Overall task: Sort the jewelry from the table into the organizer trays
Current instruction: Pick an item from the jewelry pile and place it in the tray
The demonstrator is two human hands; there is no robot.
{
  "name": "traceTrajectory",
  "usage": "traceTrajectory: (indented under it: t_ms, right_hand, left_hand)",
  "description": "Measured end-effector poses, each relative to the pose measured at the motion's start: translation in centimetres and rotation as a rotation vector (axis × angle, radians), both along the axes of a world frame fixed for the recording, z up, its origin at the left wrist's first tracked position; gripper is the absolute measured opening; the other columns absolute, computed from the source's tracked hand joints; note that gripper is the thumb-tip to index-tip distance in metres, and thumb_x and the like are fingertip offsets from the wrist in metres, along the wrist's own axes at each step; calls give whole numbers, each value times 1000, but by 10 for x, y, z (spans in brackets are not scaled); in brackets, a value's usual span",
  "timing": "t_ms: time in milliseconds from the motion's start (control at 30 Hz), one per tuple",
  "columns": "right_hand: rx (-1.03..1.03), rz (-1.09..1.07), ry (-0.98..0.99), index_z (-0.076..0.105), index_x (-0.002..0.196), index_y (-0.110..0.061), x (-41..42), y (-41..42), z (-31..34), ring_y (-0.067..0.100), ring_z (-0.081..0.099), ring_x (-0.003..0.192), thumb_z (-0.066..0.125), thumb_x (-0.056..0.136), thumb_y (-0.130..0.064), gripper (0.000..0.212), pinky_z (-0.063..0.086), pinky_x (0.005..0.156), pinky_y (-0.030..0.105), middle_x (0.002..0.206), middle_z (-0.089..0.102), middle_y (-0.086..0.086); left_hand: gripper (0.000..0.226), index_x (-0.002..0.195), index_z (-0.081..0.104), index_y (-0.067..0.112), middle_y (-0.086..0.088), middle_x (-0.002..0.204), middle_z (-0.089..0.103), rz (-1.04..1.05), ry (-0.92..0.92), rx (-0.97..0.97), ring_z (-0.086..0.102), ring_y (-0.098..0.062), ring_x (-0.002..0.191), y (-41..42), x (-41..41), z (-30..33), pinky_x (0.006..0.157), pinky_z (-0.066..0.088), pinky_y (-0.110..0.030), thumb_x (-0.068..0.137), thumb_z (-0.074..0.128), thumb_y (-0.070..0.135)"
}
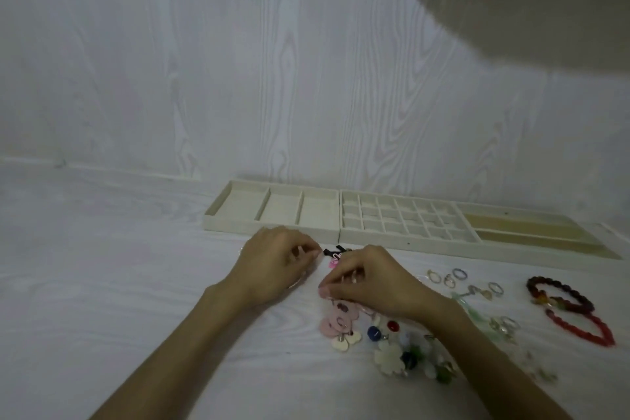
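My left hand point(272, 264) and my right hand point(368, 283) hover close together over a pile of jewelry on the white table. Between them lies a black and pink bow piece point(335, 254); both hands have fingers pinched near it, but what each one grips is hidden. Under my right hand sit pink heart earrings point(335, 320), a cream heart point(346, 342), blue and red stud beads point(373, 333) and white flower pieces point(388, 358). Cream organizer trays stand behind: one with three large compartments point(272, 227) and one with many small cells point(375, 237).
Several rings point(458, 274) lie to the right of my hands, with a pale green piece point(467, 303). Dark red and bright red bead bracelets point(562, 300) rest at far right. A third tray with long wooden slots point(531, 235) sits at the back right. A blurred pale object point(528, 3) hangs at the top right.
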State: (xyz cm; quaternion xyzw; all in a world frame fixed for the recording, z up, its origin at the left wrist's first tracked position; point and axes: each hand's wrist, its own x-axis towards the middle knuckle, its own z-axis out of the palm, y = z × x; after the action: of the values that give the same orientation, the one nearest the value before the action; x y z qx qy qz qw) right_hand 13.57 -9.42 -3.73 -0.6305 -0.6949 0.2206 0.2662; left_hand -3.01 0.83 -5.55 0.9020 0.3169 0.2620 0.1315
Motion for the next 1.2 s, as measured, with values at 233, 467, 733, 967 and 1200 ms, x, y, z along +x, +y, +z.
traceTrajectory:
  t_ms: [233,467,733,967,1200]
  right_hand:
    - [20,-156,167,71,109,-22,11,-12,-7,1,67,80,74,79,-12,32,54,76,17,90,73,-5]
    - [57,-285,692,66,109,-22,6,-16,8,17,71,89,69,83,-12,28,55,77,25,91,75,6]
    - [216,-475,917,67,92,-12,-14,-19,7,19,71,84,73,78,-9,16,55,70,20,86,74,5]
    - [271,-344,709,65,102,-18,-21,-18,8,9,70,80,61,90,-17,13,55,70,18,83,75,0]
    - [124,-431,720,68,100,-20,-6,-5,28,8,70,75,64,87,-28,16,55,68,20,88,73,-2]
  left_hand:
    - [24,111,67,34,19,102,66,-26,-58,-121,57,-1,92,-13,6,-1,84,46,-27,96,49,36]
    - [26,115,66,17,8,107,71,-229,-448,-660,64,0,100,-26,9,12,80,45,-10,98,47,12]
    - [23,108,70,18,-3,90,76,-256,-620,-846,72,-15,85,-44,16,20,71,53,-16,86,63,16]
    - [7,82,74,13,0,69,74,-193,-780,-787,69,-6,63,-50,14,29,56,50,-11,78,69,10]
    - [20,88,75,29,11,72,73,-96,-364,-334,68,1,66,-17,28,37,68,58,-26,72,75,42]
